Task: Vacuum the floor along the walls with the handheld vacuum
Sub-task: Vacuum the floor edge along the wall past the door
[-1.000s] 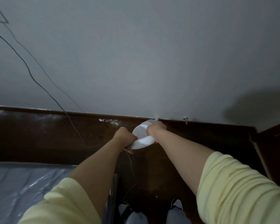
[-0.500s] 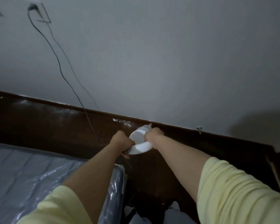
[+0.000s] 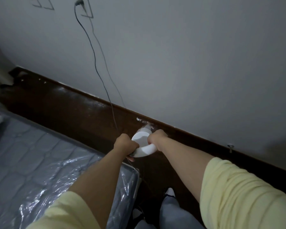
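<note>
Gripping the vacuum (image 3: 143,144) from both sides, the left hand (image 3: 125,145) and right hand (image 3: 157,138) have their fingers curled round its white looped body, left at the near end, right on the far side nearer the wall (image 3: 188,63). The vacuum sits low over the dark floor (image 3: 64,106), its long axis pointing away from the person so the nozzle meets the floor's far edge, where white debris (image 3: 139,119) lies just left of the tip. A cord (image 3: 96,63) hangs from a socket (image 3: 81,4) down to the vacuum. The mattress (image 3: 31,154) corner is near the left forearm. Next sweep likely runs left along the wall edge, so the left hand leads.
</note>
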`<state>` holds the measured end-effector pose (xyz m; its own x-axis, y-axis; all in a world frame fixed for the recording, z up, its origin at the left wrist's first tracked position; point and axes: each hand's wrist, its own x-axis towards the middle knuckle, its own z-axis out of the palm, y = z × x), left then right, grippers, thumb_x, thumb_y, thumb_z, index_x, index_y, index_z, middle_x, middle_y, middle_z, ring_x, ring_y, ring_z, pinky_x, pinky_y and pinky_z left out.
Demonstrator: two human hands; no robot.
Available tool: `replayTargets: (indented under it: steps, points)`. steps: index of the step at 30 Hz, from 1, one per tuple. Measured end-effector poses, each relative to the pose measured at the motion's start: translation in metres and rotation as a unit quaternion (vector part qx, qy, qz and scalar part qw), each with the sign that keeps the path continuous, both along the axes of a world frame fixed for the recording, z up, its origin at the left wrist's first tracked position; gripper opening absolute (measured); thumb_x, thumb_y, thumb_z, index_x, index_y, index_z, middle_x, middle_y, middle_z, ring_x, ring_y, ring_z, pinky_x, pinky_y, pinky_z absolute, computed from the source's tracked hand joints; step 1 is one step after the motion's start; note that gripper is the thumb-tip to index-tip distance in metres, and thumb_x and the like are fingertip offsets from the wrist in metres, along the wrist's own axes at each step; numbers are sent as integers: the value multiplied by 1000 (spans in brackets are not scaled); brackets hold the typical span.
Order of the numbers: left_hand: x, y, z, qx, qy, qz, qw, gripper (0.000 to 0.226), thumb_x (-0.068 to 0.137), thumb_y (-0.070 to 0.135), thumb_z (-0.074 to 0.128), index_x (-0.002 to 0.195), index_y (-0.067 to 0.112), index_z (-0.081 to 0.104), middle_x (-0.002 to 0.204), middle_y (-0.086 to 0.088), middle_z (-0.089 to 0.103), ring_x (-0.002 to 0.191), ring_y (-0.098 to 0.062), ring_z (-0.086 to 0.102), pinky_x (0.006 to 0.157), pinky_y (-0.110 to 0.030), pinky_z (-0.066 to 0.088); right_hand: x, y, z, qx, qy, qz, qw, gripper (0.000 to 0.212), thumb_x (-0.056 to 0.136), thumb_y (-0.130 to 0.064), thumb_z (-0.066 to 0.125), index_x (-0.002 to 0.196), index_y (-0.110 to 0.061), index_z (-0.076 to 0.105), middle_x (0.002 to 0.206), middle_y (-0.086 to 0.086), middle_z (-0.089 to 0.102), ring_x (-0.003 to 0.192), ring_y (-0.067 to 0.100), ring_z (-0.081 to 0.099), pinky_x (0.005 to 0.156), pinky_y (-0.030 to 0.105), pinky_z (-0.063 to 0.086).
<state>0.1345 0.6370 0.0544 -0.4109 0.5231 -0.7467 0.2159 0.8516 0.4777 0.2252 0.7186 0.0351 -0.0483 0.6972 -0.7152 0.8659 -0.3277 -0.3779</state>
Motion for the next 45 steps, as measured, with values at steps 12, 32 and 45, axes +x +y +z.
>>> replayTargets:
  steps: [12, 32, 45]
  points:
    - [30, 59, -20, -15, -26, 13, 999, 34, 89, 8, 59, 119, -6, 51, 115, -26, 58, 62, -28, 65, 54, -30, 57, 27, 59, -15, -17, -15, 3, 1000, 50, 92, -11, 55, 140, -9, 42, 128, 15, 53, 114, 26, 57, 95, 32, 52]
    - [-56, 11, -27, -31, 0, 28, 999, 30, 86, 7, 62, 110, -9, 55, 76, -17, 54, 47, -26, 59, 41, -29, 54, -54, 10, -23, -65, 33, -20, 997, 44, 93, -12, 54, 136, -5, 46, 133, 16, 52, 119, 30, 55, 92, 33, 50]
    - [-35, 30, -37, -4, -45, -65, 997, 34, 89, 7, 59, 117, -10, 52, 109, -32, 61, 52, -27, 61, 47, -28, 55, -19, 14, -19, -45, -7, -81, 996, 41, 94, -14, 53, 134, -8, 47, 129, 14, 54, 115, 27, 57, 86, 30, 49]
